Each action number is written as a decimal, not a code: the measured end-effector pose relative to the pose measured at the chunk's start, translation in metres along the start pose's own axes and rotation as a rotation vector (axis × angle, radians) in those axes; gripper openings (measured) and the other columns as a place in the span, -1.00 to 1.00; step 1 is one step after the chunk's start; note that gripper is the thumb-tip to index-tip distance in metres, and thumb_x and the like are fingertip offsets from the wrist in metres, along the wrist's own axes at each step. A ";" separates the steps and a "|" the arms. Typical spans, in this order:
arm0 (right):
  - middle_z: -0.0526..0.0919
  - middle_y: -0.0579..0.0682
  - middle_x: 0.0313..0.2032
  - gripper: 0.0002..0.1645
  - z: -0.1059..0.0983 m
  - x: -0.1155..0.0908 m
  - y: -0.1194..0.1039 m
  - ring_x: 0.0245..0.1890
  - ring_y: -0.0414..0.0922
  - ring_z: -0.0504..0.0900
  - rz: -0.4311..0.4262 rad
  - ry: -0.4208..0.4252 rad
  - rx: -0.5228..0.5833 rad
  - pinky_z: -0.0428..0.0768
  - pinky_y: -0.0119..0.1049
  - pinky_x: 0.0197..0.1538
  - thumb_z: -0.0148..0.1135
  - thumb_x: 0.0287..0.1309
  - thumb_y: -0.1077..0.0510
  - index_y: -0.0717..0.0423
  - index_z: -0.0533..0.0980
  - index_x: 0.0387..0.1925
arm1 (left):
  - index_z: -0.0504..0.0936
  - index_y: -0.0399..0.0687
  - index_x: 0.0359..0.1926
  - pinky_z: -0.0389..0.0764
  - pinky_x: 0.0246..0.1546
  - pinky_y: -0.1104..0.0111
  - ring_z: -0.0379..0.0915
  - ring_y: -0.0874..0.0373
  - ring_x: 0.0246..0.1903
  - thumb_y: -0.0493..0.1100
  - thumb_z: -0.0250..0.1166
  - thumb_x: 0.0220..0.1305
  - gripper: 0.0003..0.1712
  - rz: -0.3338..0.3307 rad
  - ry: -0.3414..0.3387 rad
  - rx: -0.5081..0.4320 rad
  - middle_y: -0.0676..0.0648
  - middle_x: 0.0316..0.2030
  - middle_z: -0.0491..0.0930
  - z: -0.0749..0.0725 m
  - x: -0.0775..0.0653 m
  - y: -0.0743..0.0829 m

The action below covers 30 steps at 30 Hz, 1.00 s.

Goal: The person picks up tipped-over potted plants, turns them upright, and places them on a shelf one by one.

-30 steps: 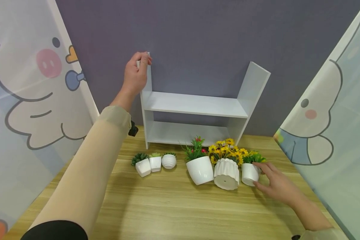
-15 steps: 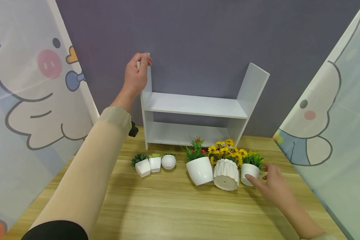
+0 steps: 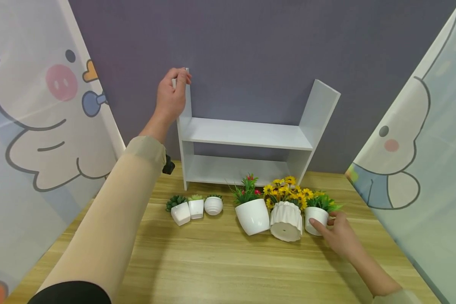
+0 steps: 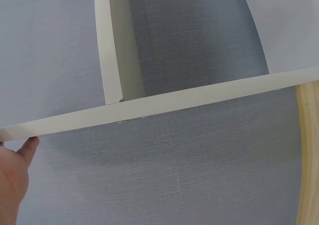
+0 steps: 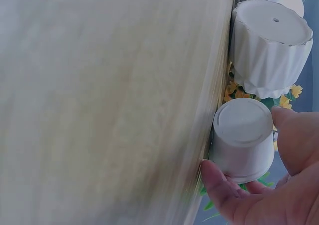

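White and smooth, the small pot lies tipped at the right end of the row on the worktop, its base nearer than its green leaves. The right grip grasps its body from opposite sides. It looks light and stiff; its smooth side may slide, so a hold round the body seems surer than one on the leaves, which would likely bend. Just beside it, the fluted pot is bulkier, though its ridges should give better purchase. Farther back stands the white shelf, probably rigid board; the left grip is clenched round the top of its left upright.
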State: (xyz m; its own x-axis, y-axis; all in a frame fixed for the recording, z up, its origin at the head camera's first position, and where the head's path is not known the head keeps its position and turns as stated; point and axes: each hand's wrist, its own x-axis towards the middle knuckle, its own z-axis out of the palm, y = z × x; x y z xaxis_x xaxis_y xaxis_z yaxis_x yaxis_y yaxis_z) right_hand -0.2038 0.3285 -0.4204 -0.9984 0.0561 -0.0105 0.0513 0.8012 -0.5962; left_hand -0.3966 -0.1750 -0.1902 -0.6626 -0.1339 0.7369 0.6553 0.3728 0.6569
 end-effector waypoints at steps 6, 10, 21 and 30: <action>0.52 0.72 0.17 0.11 -0.003 0.000 0.001 0.13 0.45 0.68 0.015 -0.001 -0.009 0.78 0.08 -0.01 0.24 0.60 -0.21 0.75 0.02 0.40 | 0.58 0.13 -0.25 0.38 0.47 0.45 0.42 0.28 0.50 0.09 0.04 0.76 -0.64 -0.019 -0.007 0.016 -0.14 0.26 0.66 -0.001 0.000 0.001; 0.49 0.71 0.18 0.12 -0.005 -0.002 0.001 0.12 0.45 0.66 0.024 0.010 -0.003 0.76 0.07 -0.01 0.29 0.57 -0.20 0.75 0.04 0.42 | 0.57 0.15 -0.27 0.37 0.47 0.46 0.42 0.28 0.50 0.08 0.05 0.75 -0.64 -0.016 -0.008 0.008 -0.15 0.26 0.67 -0.002 0.001 0.000; 0.41 0.73 0.17 0.15 -0.010 -0.003 0.006 0.05 0.45 0.72 0.036 0.047 -0.007 0.78 -0.08 -0.11 0.34 0.54 -0.16 0.80 0.00 0.39 | 0.55 0.16 -0.27 0.33 0.51 0.47 0.40 0.30 0.52 0.09 0.03 0.76 -0.63 -0.014 -0.016 0.025 -0.13 0.27 0.66 -0.003 0.001 0.000; 0.32 0.80 0.29 0.20 -0.012 0.000 0.007 0.29 0.58 0.58 0.072 0.022 0.051 0.81 -0.19 -0.09 0.30 0.58 -0.12 0.78 -0.16 0.47 | 0.57 0.14 -0.24 0.31 0.52 0.48 0.39 0.31 0.53 0.10 0.03 0.76 -0.64 -0.019 -0.019 0.023 -0.15 0.32 0.65 -0.004 0.001 0.001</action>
State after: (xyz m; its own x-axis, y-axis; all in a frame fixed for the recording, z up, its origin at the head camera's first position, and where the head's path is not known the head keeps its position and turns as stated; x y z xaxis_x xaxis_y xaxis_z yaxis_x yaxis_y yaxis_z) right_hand -0.2034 0.3414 -0.4146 -0.9913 0.1260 -0.0373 0.1209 0.7631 -0.6349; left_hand -0.3952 -0.1779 -0.1882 -0.6821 -0.1239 0.7207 0.6340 0.3910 0.6672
